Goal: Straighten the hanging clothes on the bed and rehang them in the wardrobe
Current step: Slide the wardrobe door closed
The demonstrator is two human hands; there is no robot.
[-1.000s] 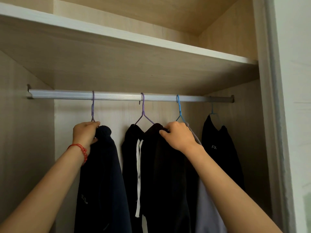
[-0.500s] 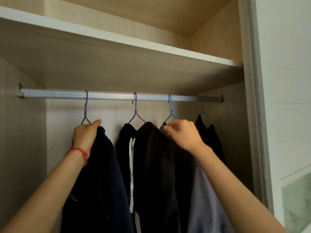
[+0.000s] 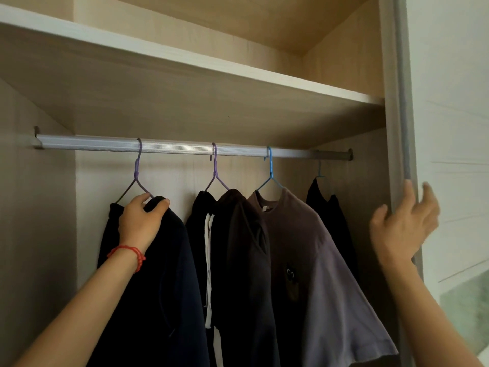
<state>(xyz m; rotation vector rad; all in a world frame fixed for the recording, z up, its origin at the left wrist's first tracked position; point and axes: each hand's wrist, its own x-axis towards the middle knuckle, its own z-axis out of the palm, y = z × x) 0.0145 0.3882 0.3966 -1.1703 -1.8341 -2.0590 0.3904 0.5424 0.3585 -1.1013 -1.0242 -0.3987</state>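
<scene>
While four sets of clothes hang in a row, this is what the head view shows.

Rail: a silver metal rail (image 3: 185,148) runs across the light wooden wardrobe (image 3: 185,112), just under its shelf.

Left hanger: a purple wire hanger (image 3: 137,173) holds a dark navy top (image 3: 164,274).

Left hand: the left hand (image 3: 140,221), with a red string bracelet (image 3: 129,254) on the wrist, grips the top edge of the dark navy top, fingers curled over the cloth right under the hanger.

Middle hanger: a second purple wire hanger (image 3: 215,170) carries a black garment with white cords (image 3: 203,234) and a dark brown one (image 3: 238,260), touching each other.

Blue hanger: a blue wire hanger (image 3: 270,170) holds a brownish-purple T-shirt (image 3: 317,274).

Far right: a black garment (image 3: 333,221) hangs at the end of the rail; its hanger is hard to make out.

Right hand: the right hand (image 3: 402,226) holds the grey edge of the wardrobe door (image 3: 402,102), thumb on the near side and fingers wrapped round the other side.
</scene>
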